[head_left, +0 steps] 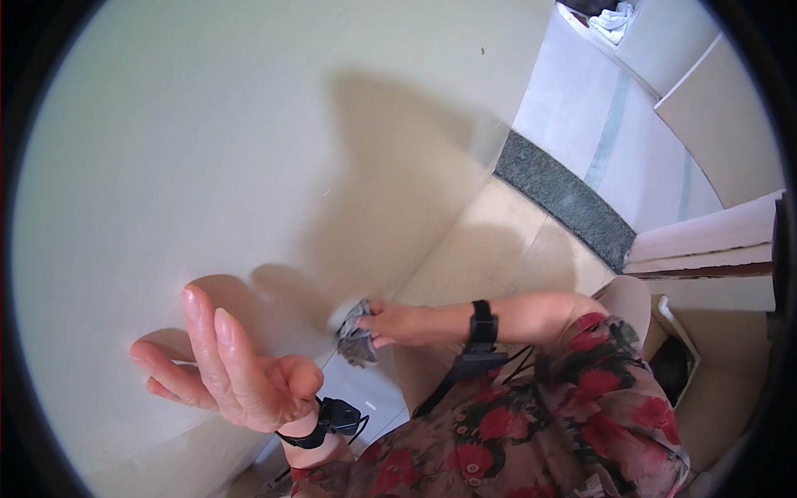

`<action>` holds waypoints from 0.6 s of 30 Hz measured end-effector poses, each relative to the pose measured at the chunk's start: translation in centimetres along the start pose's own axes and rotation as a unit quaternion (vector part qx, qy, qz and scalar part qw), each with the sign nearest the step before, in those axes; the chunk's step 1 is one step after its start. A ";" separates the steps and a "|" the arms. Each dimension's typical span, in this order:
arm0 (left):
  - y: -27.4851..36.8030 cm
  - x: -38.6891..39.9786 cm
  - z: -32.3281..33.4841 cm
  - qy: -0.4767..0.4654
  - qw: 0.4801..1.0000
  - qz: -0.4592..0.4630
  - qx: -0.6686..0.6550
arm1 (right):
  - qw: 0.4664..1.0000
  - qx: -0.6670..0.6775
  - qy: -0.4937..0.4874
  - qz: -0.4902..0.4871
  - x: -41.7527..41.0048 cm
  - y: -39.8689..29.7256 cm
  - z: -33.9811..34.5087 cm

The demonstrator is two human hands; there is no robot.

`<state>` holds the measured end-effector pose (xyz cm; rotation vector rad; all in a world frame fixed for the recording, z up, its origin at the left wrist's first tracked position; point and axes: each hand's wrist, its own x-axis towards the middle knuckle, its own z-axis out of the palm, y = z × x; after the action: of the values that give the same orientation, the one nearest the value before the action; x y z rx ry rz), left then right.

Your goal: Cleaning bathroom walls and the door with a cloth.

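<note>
My left hand (pixel 230 367) is raised at the lower left with its fingers spread, close to the pale wall (pixel 187 155), and holds nothing. Whether its fingertips touch the wall, I cannot tell. Lower centre, my right hand (pixel 389 322) grips a crumpled grey cloth (pixel 357 336) beside the foot of the wall. The fingers partly hide the cloth. Both wrists wear black straps with small devices. Shadows of the head and hands fall across the wall.
Beige floor tiles (pixel 485 249) meet a dark speckled stone threshold (pixel 560 193), with paler floor beyond. A white cloth (pixel 613 23) lies at the upper right. A door frame (pixel 703 243) stands at the right, above a white-edged opening.
</note>
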<state>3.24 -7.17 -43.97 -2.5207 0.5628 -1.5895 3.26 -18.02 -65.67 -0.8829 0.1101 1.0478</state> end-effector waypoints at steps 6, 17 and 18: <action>0.7 0.6 -0.1 -0.005 1.000 -0.008 -0.004 | 0.980 -0.165 0.101 -0.043 -6.2 -10.1 -5.4; -1.3 -0.4 0.3 0.104 0.991 0.080 0.004 | 0.908 -0.244 0.291 -0.177 -10.4 -20.6 -19.8; -1.4 -0.9 0.2 0.107 0.990 0.091 -0.004 | 0.891 -0.252 0.328 -0.189 -10.7 -20.9 -21.3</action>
<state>3.45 -5.57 -44.44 -2.2424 0.8006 -1.8006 20.85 -44.17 -62.57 -1.6426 0.2267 0.3710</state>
